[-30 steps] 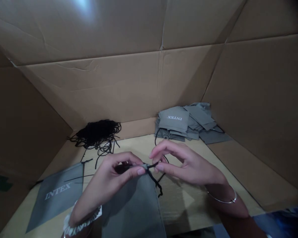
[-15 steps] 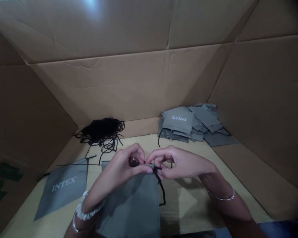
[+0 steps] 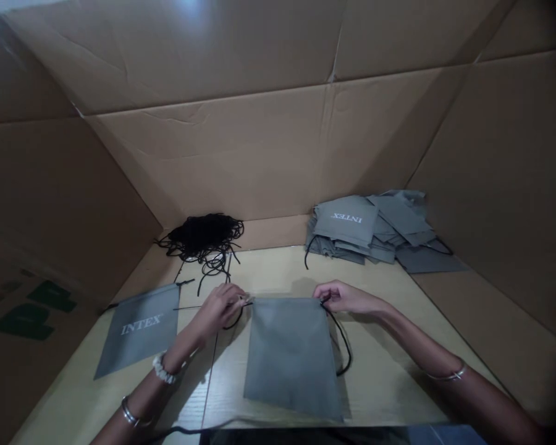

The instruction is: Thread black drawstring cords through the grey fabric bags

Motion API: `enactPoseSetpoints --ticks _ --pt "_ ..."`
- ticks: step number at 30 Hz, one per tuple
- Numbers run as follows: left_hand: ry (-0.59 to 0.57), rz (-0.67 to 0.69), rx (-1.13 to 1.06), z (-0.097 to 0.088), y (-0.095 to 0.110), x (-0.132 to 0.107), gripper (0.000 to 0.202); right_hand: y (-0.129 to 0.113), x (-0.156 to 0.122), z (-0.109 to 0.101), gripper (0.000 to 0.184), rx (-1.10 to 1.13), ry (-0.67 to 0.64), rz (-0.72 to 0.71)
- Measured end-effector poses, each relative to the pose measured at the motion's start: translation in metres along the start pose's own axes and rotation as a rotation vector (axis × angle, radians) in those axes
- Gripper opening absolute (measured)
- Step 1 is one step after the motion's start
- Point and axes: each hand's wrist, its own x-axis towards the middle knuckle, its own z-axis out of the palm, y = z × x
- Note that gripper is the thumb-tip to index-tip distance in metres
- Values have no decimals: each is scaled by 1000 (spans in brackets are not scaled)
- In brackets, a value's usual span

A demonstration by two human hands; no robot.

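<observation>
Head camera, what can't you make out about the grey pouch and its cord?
Head view:
Left hand hides one top corner of the grey pouch and how it is held.
Right hand hides the other corner, where the black cord enters.
Pouch's underside is out of sight.

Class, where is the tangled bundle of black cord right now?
In the head view, the tangled black cord bundle lies at the back of the pale wooden tabletop, left of the stacked grey INTEX fabric bags.

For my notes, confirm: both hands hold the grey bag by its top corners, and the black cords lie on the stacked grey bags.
No: the black cords lie apart, left of the stacked grey bags, as the head view shows. The left hand and right hand hold the grey bag by its top corners.
</observation>
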Motion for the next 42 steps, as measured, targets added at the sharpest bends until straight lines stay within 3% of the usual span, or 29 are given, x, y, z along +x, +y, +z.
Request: enactPoseSetpoints --ticks 5,9,18,26,34,38,42 --pt "-34 23 66 19 -15 -14 30 0 -13 7 20 -19 61 -36" --pt "-32 34 71 20 -18 -16 30 -10 -24 13 28 -43 96 -63" --pt "1 -17 152 3 -49 -26 27 -4 -24 6 30 -97 117 -57" --pt "13 -97 228 -19 -60 -34 32 -4 -28 3 31 -85 98 -39" --pt "9 -184 277 -34 -94 -46 38 31 -1 -12 13 -36 46 67" --pt "40 -212 301 -43 -110 -52 39 19 -10 -7 15 -28 67 53" --pt "76 -220 317 -49 -117 -57 33 -4 -29 4 28 -21 133 -9"
